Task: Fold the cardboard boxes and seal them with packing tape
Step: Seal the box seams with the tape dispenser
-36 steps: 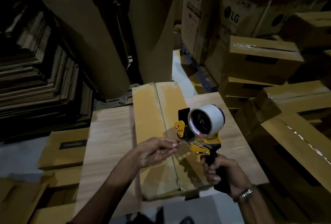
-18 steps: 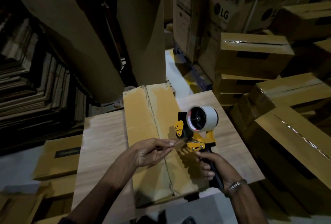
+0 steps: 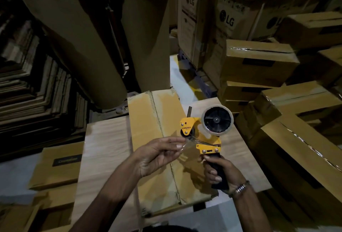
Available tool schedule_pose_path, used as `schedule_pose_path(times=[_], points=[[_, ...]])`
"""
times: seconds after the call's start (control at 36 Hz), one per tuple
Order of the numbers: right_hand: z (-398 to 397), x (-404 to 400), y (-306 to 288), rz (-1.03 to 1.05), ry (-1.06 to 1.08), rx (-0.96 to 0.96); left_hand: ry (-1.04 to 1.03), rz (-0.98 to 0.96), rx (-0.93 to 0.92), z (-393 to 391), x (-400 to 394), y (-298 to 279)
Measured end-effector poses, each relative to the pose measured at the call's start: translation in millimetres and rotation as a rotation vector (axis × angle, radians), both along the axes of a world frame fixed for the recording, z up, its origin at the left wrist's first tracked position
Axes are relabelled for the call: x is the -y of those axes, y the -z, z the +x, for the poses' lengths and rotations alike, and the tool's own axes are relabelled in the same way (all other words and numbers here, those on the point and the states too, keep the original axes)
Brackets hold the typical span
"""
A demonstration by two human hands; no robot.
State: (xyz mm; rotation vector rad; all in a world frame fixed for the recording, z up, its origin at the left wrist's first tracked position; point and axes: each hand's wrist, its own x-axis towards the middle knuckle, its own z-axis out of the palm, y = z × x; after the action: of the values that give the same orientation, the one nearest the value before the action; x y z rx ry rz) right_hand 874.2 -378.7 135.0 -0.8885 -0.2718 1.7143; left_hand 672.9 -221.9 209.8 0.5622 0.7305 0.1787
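A yellow tape dispenser (image 3: 201, 135) is held upright above a flat-topped cardboard box (image 3: 157, 139) on a wood-grain worktop (image 3: 105, 148) in a dim storeroom. Its black handle (image 3: 218, 172) is wrapped by the right hand (image 3: 220, 170), the grip closed firmly around it with the fingers curled to the front. The free end of the clear tape (image 3: 187, 143) is pinched between thumb and fingertips of the left hand (image 3: 157, 154), a narrow grip drawn just clear of the dispenser's roller and toothed blade.

The box is seen lying lengthwise away from the person, its centre seam (image 3: 162, 139) running under both hands; whether that seam is already taped cannot be told in this light. Sealed boxes (image 3: 259, 63) are stacked to the right, and flattened cardboard (image 3: 33, 91) is piled at the left.

The tape is judged to be thin, limp and very sticky, apt to fold on itself or cling to the fingers, so it is best taken at its very tip and kept taut. The dispenser looks rigid and moderately light, with the roll (image 3: 217, 120) carried high, so the handle is the natural place for it to be held. The box appears stiff but light and probably empty, likely to slide on the smooth worktop when tape is pulled across it; a steadying press on the top panels would be called for.
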Motion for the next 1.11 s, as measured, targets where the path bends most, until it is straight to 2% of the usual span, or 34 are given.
schedule_pose_path(times=[0.11, 0.19, 0.36, 0.5, 0.75, 0.94, 1.03, 1.11], points=[[2, 0, 2, 0.032, -0.037, 0.028, -0.026, 0.184, -0.052, -6, 6, -12], [1, -2, 3, 0.037, -0.049, 0.009, -0.072, 0.221, -0.066, -10, 3, -16], [-10, -14, 1, 0.036, -0.058, -0.015, -0.083, 0.169, -0.048, -14, 8, -14], [-20, -20, 3, 0.000, -0.066, 0.063, -0.124, -0.003, -0.028, -7, 16, 3], [-28, -16, 4, -0.065, -0.049, 0.183, -0.082, 0.065, -0.301, 8, 19, 36], [-32, -9, 0, -0.044, -0.026, 0.321, -0.182, -0.072, -0.351, 8, 21, 63], [-30, -10, -6, -0.011, -0.008, 0.303, -0.210, -0.216, -0.256, 1, 29, 84], [-25, -10, -14, -0.005, -0.041, 0.324, -0.225, -0.271, -0.130, -1, 28, 84]])
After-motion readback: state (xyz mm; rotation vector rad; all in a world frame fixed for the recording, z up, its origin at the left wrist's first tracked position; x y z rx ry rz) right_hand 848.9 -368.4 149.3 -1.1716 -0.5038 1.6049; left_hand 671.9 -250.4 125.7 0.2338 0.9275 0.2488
